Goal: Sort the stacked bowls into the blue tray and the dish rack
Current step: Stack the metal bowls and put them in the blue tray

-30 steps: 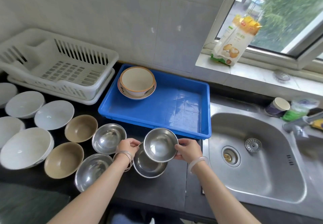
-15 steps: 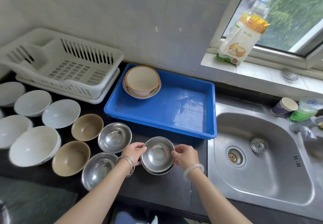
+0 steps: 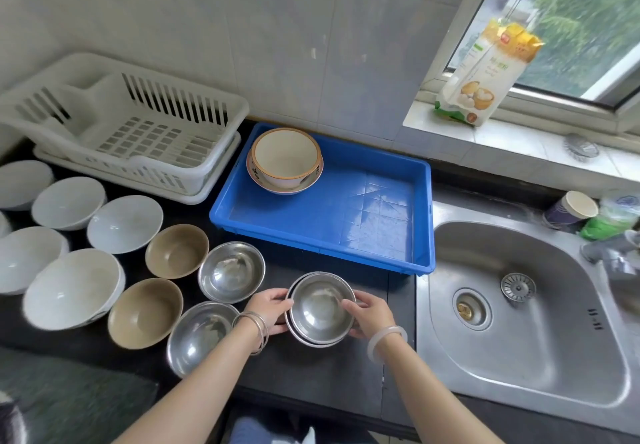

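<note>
The small round steel bowl (image 3: 320, 306), lifted a second ago, now sits nested in the larger steel bowl (image 3: 304, 334) on the black counter (image 3: 311, 374).

The left hand (image 3: 272, 310) and right hand (image 3: 369, 313) grip its rim on opposite sides, just in front of the blue plastic tray (image 3: 346, 225); the white slatted dish rack (image 3: 138, 128) stands beside the tray.

Soft daylight from the window (image 3: 571, 28); wide-angle bending, edges slightly blurred.
</note>
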Demonstrator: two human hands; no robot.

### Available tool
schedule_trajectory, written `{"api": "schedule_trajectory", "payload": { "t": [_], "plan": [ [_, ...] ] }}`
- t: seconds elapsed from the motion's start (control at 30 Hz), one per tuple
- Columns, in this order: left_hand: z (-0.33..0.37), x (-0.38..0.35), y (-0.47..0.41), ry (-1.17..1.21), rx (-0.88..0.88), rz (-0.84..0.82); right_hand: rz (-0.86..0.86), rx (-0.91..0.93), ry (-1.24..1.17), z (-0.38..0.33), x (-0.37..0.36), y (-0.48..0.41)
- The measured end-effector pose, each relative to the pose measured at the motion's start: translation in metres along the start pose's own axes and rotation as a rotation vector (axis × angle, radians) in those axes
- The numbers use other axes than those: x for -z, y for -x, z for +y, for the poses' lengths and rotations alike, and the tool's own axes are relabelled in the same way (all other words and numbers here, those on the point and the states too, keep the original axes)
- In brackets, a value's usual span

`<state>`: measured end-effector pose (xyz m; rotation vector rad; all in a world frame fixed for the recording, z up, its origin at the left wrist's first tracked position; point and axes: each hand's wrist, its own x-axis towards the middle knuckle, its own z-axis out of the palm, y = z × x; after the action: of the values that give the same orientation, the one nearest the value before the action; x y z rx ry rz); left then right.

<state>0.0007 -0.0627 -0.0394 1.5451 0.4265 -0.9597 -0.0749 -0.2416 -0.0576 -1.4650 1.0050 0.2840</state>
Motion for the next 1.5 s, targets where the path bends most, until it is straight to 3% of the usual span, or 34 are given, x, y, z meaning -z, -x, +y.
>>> {"api": "schedule_trajectory", "payload": {
  "t": [0.27,0.57,1.03,1.23,1.5],
  "plan": [
    [0.025,-0.002,0.001,-0.061,-0.047,-0.045,-0.043,0.055,-0.079,-0.018,0.008,0.001],
    [0.108,-0.019,-0.013,0.022,-0.163,-0.044,-0.156,0.189,-0.188,-0.101,0.036,-0.02],
    [0.16,-0.091,-0.133,0.002,-0.163,0.087,0.038,0.094,-0.249,-0.159,0.062,-0.133],
    [0.168,-0.1,-0.169,-0.044,-0.162,0.142,0.046,0.144,-0.124,-0.164,0.063,-0.174],
    [0.167,-0.104,-0.186,0.18,-0.167,0.106,0.031,0.169,-0.258,-0.166,0.056,-0.199]
  ]
}}
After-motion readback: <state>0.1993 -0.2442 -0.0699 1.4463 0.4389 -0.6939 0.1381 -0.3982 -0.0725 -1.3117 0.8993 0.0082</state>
